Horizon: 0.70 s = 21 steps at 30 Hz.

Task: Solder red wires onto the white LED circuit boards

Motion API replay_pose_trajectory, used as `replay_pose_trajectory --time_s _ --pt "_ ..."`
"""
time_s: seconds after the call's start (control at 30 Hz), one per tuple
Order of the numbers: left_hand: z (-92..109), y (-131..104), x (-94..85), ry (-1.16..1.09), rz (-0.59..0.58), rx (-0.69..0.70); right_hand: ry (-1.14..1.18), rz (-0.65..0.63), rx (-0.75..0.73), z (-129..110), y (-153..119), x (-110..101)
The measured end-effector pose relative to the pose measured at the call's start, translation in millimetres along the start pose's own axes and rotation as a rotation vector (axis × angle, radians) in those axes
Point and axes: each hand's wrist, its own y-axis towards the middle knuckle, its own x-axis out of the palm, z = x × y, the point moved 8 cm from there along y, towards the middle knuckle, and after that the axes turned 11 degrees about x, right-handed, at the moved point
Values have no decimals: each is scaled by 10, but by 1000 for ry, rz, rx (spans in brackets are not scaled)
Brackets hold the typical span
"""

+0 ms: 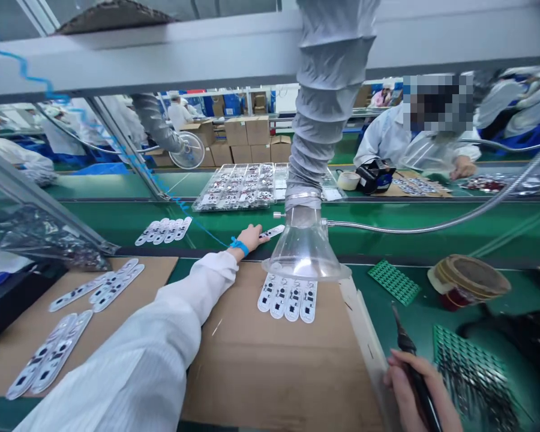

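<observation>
My left hand (251,236), with a blue wrist strap, reaches far forward over the green bench. Its fingers are closed on one end of a white circuit board (272,232), a long strip with rounded ends. At the lower right, my right hand (416,384) grips a black soldering iron (414,366) like a pen, its tip pointing up and away. Between the hands, several similar white boards (292,300) lie side by side on brown cardboard (274,366). A clear fume hood (306,246) on a grey duct hangs over their far ends.
More white boards lie on cardboard at left (49,354) and on the far green surface (163,231). At right are green perforated panels (393,282) and a round tape roll (468,279). Stacked trays (240,186) stand ahead; a co-worker (387,138) sits opposite.
</observation>
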Motion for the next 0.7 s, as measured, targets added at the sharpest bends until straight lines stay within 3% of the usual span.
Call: replay_pose_trajectory --time_s 0.1,0.23,0.33,0.4,0.57,0.7 --pt "-48 -156 -10 2 -33 3 39 -10 -61 -13 -2 31" --pt "-157 -901 38 -28 -3 0 126 -85 -97 -131 19 132" --pt "-107 -1494 214 -63 28 32 134 -219 -214 -454 115 360" --pt "-18 -1732 343 -84 45 53 107 -289 -337 -738 216 588" --pt "185 -1824 438 -115 79 69 87 -325 -394 -1132 501 1201" --pt "297 -1962 457 -150 38 98 63 -369 -390 -1144 412 1410"
